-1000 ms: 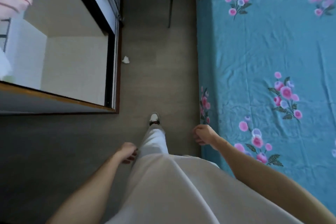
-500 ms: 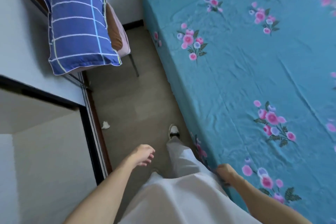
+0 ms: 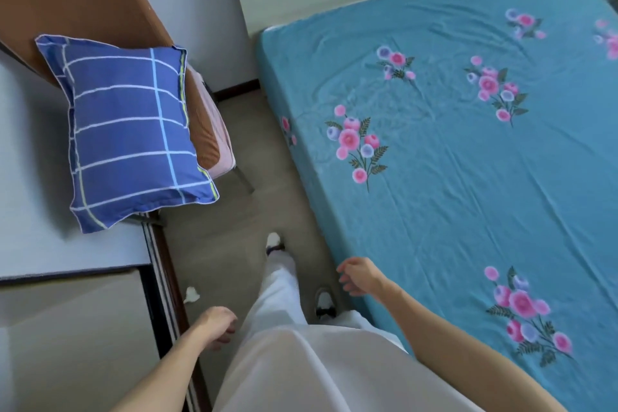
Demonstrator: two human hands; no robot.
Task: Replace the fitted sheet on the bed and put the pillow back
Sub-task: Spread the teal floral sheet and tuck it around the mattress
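The blue checked pillow rests on a chair well ahead of the loosely curled, empty left hand, while the relaxed, empty right hand hovers at the edge of the teal floral fitted sheet.

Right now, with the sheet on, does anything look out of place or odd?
Two things. The blue checked pillow is off the bed, propped on the chair and overhanging its seat edge. A small white scrap lies on the floor. The teal floral sheet shows creases only.

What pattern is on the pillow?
The pillow is blue with a grid of white lines, seen in the head view.
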